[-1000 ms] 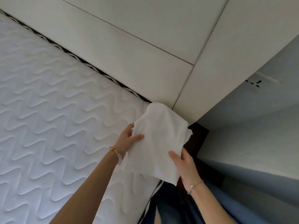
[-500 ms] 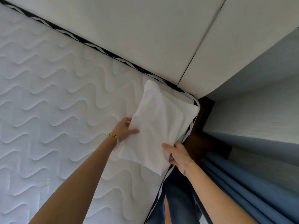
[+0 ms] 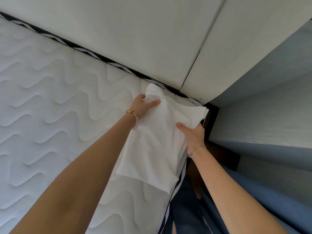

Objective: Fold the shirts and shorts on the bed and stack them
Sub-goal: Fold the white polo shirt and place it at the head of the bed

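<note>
A folded white garment [image 3: 152,149] lies on the quilted white mattress [image 3: 50,115], at the bed's far right corner. My left hand [image 3: 143,108] grips the garment's far left part, thumb on top, and bunches the cloth there. My right hand [image 3: 192,134] holds its right edge near the mattress edge, thumb on top and fingers under the cloth. The garment's near end lies flat on the mattress. I cannot tell whether it is a shirt or shorts.
A padded cream headboard [image 3: 135,39] runs along the far side of the mattress. Black-and-white piping [image 3: 94,54] marks the mattress edge. To the right are a pale blue wall [image 3: 261,107], a dark gap [image 3: 214,149] beside the bed and blue fabric [image 3: 253,200] lower down.
The garment came down from the air onto the mattress corner. Both hands slid farther along it toward the headboard, and the left hand now bunches the far end.
</note>
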Motion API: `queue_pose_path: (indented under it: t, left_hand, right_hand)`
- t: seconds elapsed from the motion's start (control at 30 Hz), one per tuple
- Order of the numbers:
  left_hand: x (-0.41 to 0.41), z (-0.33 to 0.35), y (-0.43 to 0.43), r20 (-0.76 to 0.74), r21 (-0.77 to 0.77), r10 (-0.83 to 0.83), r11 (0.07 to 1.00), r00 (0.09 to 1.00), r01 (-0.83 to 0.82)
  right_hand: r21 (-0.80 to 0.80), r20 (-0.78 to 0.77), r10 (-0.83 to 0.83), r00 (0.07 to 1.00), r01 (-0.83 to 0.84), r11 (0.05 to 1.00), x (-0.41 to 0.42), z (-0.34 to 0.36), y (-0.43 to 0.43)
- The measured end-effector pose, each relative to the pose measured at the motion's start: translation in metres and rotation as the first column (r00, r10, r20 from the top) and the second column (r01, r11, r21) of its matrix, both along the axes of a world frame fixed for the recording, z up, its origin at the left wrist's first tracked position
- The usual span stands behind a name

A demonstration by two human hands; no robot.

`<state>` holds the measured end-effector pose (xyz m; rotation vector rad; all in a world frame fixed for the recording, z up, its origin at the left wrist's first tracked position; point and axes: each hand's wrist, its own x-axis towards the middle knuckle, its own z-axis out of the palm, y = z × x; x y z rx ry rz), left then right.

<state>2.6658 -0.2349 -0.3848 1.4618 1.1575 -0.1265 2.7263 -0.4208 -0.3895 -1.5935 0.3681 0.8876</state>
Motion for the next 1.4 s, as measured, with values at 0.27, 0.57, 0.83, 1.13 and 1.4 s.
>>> queue_pose_path:
  t: [0.27, 0.57, 0.83, 1.13, 1.4]
  left_hand:
    - [0.035, -0.004, -0.001, 0.032, 0.056, 0.066, 0.996, 0.997, -0.068]
    - [-0.014, 0.003, -0.016, 0.027, -0.015, 0.115, 0.993, 0.993, -0.115]
    - [-0.135, 0.002, -0.050, -0.064, -0.149, 0.201, 0.967, 0.977, -0.209]
    - [-0.168, 0.022, -0.069, -0.176, 0.055, 0.061, 0.997, 0.982, -0.052]
    - [-0.153, 0.163, -0.044, -0.239, 0.612, -0.392, 0.650, 0.889, 0.451]
  right_hand:
    - [0.017, 0.020, -0.048, 0.999, 0.048, 0.999, 0.029, -0.012, 0.002]
    - [0.044, -0.110, -0.022, 0.994, 0.027, 0.999, 0.018, -0.003, -0.021]
    - [0.108, -0.309, 0.204, 0.929, -0.179, 0.978, -0.069, 0.007, -0.071]
    - [-0.110, -0.151, 0.306, 0.940, -0.324, 0.940, -0.073, 0.032, -0.077]
    - [-0.474, 0.417, 0.677, 0.606, -0.491, 0.731, -0.050, 0.171, -0.080]
